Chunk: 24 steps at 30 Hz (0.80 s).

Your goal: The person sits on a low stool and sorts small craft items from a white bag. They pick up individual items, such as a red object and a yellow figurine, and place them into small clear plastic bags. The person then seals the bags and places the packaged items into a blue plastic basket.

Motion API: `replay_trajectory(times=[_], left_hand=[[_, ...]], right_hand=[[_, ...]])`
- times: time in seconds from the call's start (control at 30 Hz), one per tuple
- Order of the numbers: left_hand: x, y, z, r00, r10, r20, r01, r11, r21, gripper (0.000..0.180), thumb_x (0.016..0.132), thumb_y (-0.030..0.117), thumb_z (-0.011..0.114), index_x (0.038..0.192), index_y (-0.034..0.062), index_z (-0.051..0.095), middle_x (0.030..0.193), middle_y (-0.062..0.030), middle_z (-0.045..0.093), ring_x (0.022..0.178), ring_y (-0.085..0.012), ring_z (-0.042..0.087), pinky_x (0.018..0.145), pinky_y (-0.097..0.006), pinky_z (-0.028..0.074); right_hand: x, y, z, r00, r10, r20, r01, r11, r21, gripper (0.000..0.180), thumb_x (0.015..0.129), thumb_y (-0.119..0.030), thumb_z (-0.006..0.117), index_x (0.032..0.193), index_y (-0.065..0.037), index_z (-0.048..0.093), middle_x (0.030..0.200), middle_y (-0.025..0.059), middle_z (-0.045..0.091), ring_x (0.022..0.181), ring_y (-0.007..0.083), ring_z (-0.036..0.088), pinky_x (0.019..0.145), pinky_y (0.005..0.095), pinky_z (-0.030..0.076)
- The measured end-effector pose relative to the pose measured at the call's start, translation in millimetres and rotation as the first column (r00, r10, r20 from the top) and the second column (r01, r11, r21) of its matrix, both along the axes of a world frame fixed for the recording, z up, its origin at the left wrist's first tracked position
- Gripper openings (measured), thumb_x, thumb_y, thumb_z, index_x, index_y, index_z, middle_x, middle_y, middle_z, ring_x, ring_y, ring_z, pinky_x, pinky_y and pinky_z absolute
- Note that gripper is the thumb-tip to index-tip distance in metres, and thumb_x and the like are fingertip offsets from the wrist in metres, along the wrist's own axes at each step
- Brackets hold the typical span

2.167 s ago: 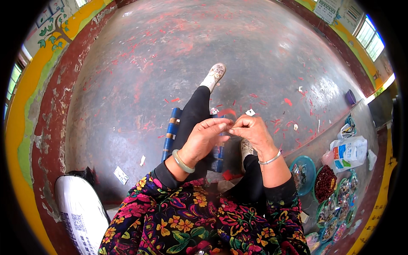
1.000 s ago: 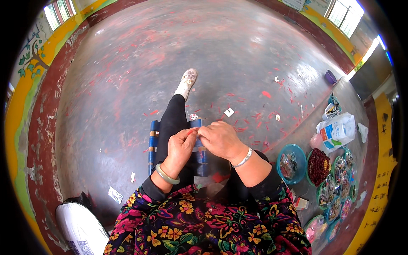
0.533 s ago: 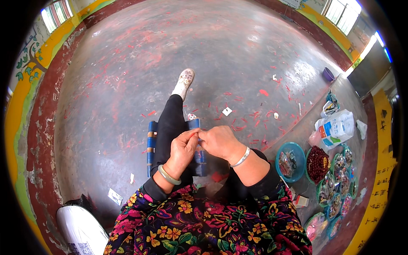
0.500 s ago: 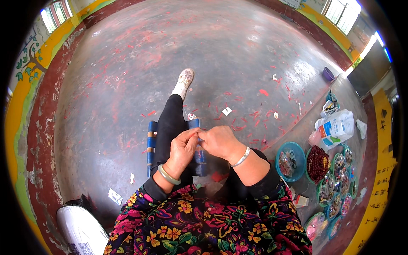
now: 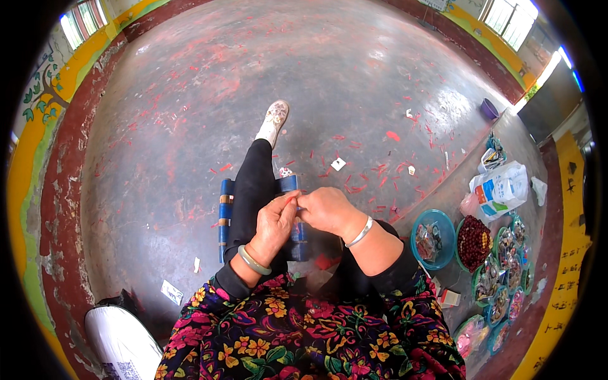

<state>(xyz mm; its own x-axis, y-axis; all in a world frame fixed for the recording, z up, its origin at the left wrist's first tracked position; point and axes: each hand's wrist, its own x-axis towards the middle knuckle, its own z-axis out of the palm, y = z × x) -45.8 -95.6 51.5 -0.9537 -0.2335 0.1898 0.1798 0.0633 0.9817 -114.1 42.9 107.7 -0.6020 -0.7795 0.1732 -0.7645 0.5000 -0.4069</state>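
My left hand (image 5: 276, 221) and my right hand (image 5: 328, 209) meet in front of me, fingertips pressed together. Between the left thumb and fingers shows a tiny bit of red, too small to name. The right fingers are curled, and what they pinch, if anything, is hidden behind the knuckles. A pale bangle (image 5: 253, 261) circles my left wrist, and a silver bracelet (image 5: 360, 233) my right. Below the hands, a blue item with tan bands (image 5: 226, 218) lies around my outstretched leg (image 5: 251, 174) in black trousers.
At right stand a teal basin (image 5: 416, 240) of small packets, a basket of dark red beads (image 5: 473, 244), several filled baskets (image 5: 487, 280) and a white plastic bag (image 5: 500, 192). A white sack (image 5: 123, 342) lies at lower left. Red scraps (image 5: 382, 168) litter the concrete floor (image 5: 190, 139).
Both hands stay joined at nearly the same place, with the left fingers shifted slightly. The red bit shows a little differently at the left fingertips.
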Motion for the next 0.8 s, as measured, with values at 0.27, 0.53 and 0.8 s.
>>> replay_trajectory(times=[0.27, 0.53, 0.8], left_hand=[[-1, 2, 0, 0.996, -0.024, 0.083, 0.015, 0.995, 0.103, 0.023, 0.091, 0.01, 0.052, 0.107, -0.0033, 0.061, 0.087, -0.0058, 0.065, 0.074, -0.0077, 0.057, 0.066, -0.022, 0.048], [-8, -13, -14, 0.984, -0.047, 0.172, 0.021, 0.988, 0.15, 0.023, 0.09, 0.01, 0.051, 0.104, -0.0033, 0.063, 0.088, -0.0062, 0.065, 0.076, -0.0092, 0.059, 0.067, -0.023, 0.049], [1, -13, 14, 0.96, -0.11, 0.256, 0.012, 0.934, 0.357, 0.025, 0.094, 0.015, 0.045, 0.107, -0.0008, 0.061, 0.098, -0.0067, 0.064, 0.084, -0.0133, 0.062, 0.07, -0.027, 0.052]], right_hand=[[-1, 2, -1, 0.998, 0.031, -0.053, -0.029, 0.998, 0.047, 0.021, 0.078, -0.024, 0.055, 0.069, -0.006, 0.061, 0.064, 0.016, 0.06, 0.064, 0.0361, 0.06, 0.059, 0.0467, 0.048], [-1, -3, -5, 0.948, 0.095, -0.304, -0.11, 0.993, -0.033, 0.01, 0.074, -0.015, 0.055, 0.069, -0.009, 0.061, 0.068, 0.0086, 0.062, 0.066, 0.0269, 0.062, 0.061, 0.0376, 0.045], [3, -6, 0, 0.932, 0.091, -0.35, -0.136, 0.985, -0.106, 0.008, 0.074, -0.014, 0.055, 0.07, -0.008, 0.058, 0.066, 0.0066, 0.059, 0.066, 0.0244, 0.06, 0.061, 0.0373, 0.044]])
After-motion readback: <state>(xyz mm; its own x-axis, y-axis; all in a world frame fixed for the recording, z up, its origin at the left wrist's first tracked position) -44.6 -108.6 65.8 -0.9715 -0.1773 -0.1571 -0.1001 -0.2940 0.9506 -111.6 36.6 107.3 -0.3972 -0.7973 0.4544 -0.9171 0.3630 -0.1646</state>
